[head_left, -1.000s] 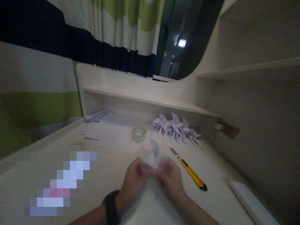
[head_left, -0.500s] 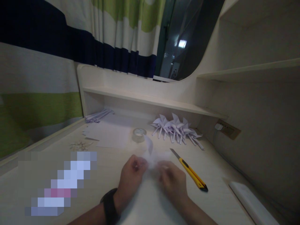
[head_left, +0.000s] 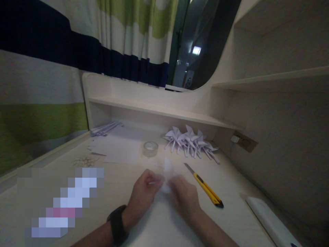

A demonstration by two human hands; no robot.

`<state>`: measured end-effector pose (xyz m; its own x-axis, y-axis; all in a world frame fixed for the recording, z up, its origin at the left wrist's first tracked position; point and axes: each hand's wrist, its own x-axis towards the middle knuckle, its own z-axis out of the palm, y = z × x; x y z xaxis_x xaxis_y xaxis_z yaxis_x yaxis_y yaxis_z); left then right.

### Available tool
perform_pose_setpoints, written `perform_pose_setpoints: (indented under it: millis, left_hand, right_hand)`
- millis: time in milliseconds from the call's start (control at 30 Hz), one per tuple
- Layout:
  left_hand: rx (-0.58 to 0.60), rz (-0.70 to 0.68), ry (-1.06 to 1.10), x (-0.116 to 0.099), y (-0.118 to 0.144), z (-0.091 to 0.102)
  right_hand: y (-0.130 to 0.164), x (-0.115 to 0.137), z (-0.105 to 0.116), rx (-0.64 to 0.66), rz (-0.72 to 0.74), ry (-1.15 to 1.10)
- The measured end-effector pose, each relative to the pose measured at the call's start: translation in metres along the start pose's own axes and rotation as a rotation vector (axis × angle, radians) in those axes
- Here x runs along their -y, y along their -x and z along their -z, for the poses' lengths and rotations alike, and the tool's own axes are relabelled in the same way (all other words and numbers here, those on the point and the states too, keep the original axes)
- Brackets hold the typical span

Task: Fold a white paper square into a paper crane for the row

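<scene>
We are mid-fold — left hand [head_left: 144,192] and right hand [head_left: 183,197] both pinch the small white paper piece [head_left: 167,173]; next, we judge, a firm crease.

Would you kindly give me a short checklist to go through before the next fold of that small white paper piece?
1. Both hands on the paper piece: ok; left hand and right hand pinch it from either side.
2. Paper shape readable: cannot tell; it is blurred.
3. Utility knife apart from the hands: ok, though it lies close beside the right hand with its blade out.
4. Tape roll at hand: ok; it stands on the desk just beyond the hands.
5. Finished paper pinwheels out of the way: ok; piled under the shelf.
</scene>
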<state>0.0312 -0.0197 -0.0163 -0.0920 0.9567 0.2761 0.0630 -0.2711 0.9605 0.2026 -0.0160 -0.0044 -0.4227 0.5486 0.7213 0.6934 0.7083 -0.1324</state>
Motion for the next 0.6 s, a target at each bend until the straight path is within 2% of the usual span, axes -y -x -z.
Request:
perform_pose_setpoints:
  millis: [100, 200, 300, 400, 467, 600]
  left_hand:
    - [-0.092, -0.087, -0.255, -0.007, 0.001, 0.006]
    - [-0.087, -0.200, -0.460, -0.013, 0.000, 0.012]
    - [0.007, -0.273, -0.456, -0.015, -0.002, 0.014]
    - [0.108, -0.305, -0.379, -0.013, -0.004, 0.013]
    - [0.175, -0.263, -0.344, -0.011, -0.004, 0.012]
    - [0.305, -0.052, -0.281, -0.001, -0.004, 0.011]
  right_hand:
    - [-0.002, -0.002, 0.002, -0.023, -0.125, -0.052]
    - [-0.004, -0.005, 0.003, -0.005, -0.240, -0.109]
    - [-0.004, -0.006, 0.004, 0.024, -0.256, -0.157]
    - [-0.002, -0.006, 0.001, 0.053, -0.200, -0.164]
    - [-0.001, -0.006, -0.002, 0.064, -0.158, -0.145]
    - [0.003, -0.006, -0.007, 0.091, -0.074, -0.042]
